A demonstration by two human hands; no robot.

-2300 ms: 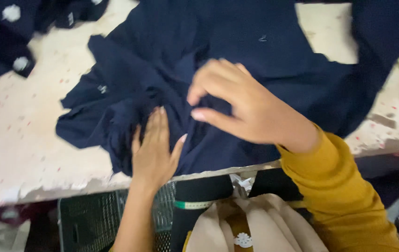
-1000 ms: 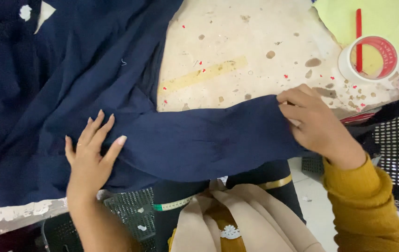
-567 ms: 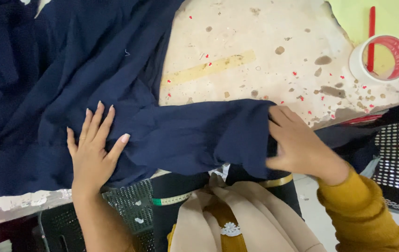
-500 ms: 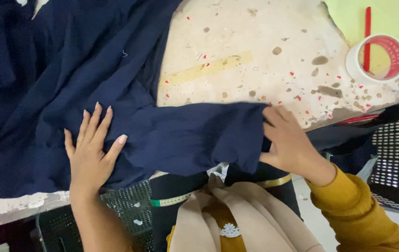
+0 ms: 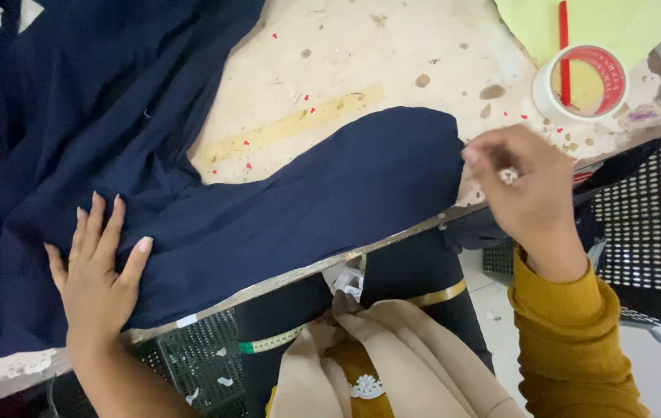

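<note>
Your left hand [image 5: 98,275] lies flat at 8 o'clock, fingers spread, palm pressing the navy garment [image 5: 191,201] onto the worktable [image 5: 361,54]. Your right hand [image 5: 527,190] at 3 o'clock is curled, fingertips pinching the sleeve end at the table edge. Garment spans 9 to 3. Tape roll [image 5: 582,81] sits at 1 o'clock.

The navy garment [image 5: 191,193] filling the left and centre of the frame is soft, matt woven cloth, lying in loose folds. The table top [image 5: 346,62] in the upper middle is a worn, pale surface, stained, speckled and chipped along its edge. At upper right a tape roll [image 5: 582,81] looks like glossy plastic, lying on smooth yellow paper [image 5: 616,23]. The mustard sleeve [image 5: 570,340] at lower right is ribbed knit.
</note>
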